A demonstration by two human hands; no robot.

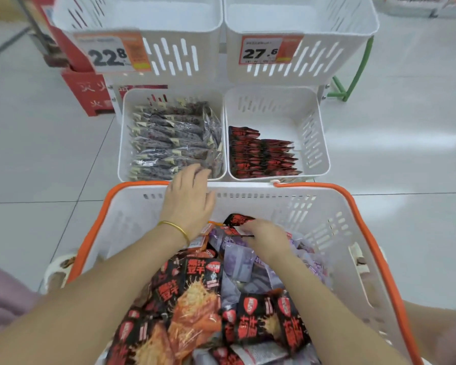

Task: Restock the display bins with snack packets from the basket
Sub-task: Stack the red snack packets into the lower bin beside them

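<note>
- Basket [132, 219]: white w/ orange rim, nearest the camera. Its far rim sits just below the lower bins.
- Upper L bin [142, 17] + upper R bin [300, 19]: white, side by side, contents not visible.
- Snack pkt heap [195, 299]: red-black and purple pkts mixed, piled across the basket's near half.
- Lower L bin [124, 143]: packed w/ rows of dark grey-purple pkts [169, 138].
- Lower R bin [313, 143]: red-black stack [261, 156] runs along its L wall down to the near edge.
- L hand [188, 198]: reaches over the basket's far rim. Fingers fairly straight, tips on pkts at the lower L bin's near R corner. No grip seen.
- R hand [266, 238]: inside the basket near the far wall, fingers pinching a red-black pkt [238, 219].
- Price tags: 22.8 tag [111, 52] on upper L bin front, 27.6 tag [267, 50] on upper R bin front.
- Gold bangle [174, 227] on L wrist.
</note>
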